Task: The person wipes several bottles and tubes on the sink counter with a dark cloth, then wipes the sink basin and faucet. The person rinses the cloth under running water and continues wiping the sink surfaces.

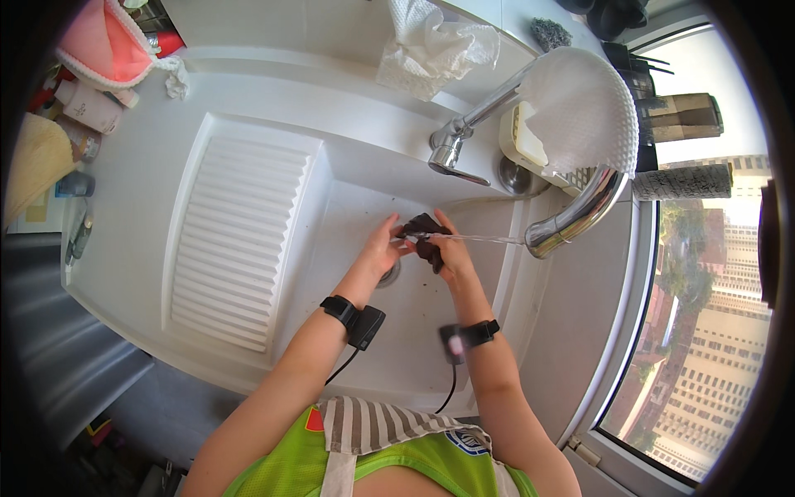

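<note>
A small, crumpled dark brown cloth (426, 225) is between my hands above the sink basin, its exact kind unclear. My right hand (455, 255) is closed around its right side, where a thin stream of water lands. On the left, my left hand (382, 248) has its fingers bent about the cloth's edge; part of their grip is hidden. The water comes sideways in the picture from a curved chrome tap (571, 224). Below my left hand lies the round drain (388, 273), partly covered. Dark specks dot the white basin (352, 219).
A ribbed white washboard (224, 240) is moulded left of the basin. Behind stand the tap's lever (451, 161), a cream soap rack (530, 145) and a hanging white cloth (431, 45). Bottles (91, 108) crowd the far left; a window (687, 315) borders the right. Both wrists wear cabled black devices.
</note>
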`<state>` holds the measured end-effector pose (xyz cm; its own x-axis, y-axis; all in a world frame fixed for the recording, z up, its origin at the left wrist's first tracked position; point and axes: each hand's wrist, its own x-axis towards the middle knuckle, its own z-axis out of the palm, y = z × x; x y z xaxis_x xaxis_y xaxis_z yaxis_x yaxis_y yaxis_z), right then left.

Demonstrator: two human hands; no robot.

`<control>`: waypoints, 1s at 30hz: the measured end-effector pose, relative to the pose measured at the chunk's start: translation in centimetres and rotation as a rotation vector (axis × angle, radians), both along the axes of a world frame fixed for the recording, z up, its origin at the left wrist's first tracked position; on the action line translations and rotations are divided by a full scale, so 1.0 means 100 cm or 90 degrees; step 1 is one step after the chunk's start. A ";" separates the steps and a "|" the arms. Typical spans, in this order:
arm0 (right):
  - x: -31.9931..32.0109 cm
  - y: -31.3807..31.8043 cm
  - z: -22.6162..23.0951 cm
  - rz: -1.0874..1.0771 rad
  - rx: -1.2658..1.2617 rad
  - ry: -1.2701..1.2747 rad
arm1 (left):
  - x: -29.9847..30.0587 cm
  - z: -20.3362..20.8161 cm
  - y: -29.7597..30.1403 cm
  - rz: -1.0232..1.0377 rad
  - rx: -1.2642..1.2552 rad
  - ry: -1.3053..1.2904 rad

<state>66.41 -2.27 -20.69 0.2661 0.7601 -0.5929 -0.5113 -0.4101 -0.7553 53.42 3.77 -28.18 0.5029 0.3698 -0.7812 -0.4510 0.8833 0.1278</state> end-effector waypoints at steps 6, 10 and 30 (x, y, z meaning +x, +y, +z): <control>-0.038 -0.012 0.009 0.080 -0.040 -0.193 | 0.014 0.019 -0.009 0.007 0.052 -0.074; -0.052 -0.016 -0.003 0.114 0.022 -0.523 | 0.017 0.011 -0.008 0.040 0.087 -0.090; 0.024 0.002 -0.049 0.000 -0.129 0.182 | -0.053 -0.013 0.014 0.013 0.211 0.028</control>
<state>68.83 -2.10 -25.56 0.0675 0.6192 -0.7823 -0.6908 -0.5367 -0.4844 48.09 5.21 -29.50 0.4608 0.6175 -0.6375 -0.4555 0.7810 0.4272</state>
